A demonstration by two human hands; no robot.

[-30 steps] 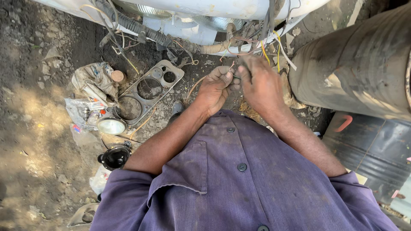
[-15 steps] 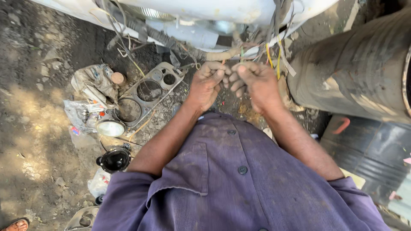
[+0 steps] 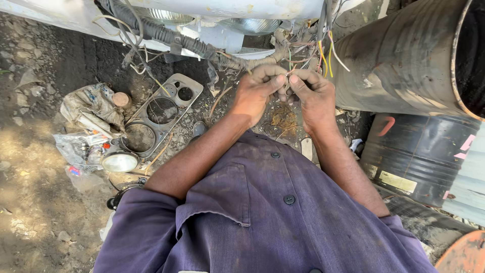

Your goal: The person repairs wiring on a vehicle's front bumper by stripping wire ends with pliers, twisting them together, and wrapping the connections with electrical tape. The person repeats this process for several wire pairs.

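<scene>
Both hands' fingers pinch, seemingly, thin wires, crowded under the bumper edge.

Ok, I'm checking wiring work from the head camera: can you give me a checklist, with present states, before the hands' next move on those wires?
1. Left hand and right hand both pinch the thin wire ends: ok.
2. Wire ends actually joined: cannot tell, fingers hide them.
3. Loose yellow wires clear of the hands: ok.
4. Corrugated wiring loom hanging loose, unclipped: not ok.
5. Ground below tidy: not ok, metal gauge panel and round lamp lie in dirt.
</scene>
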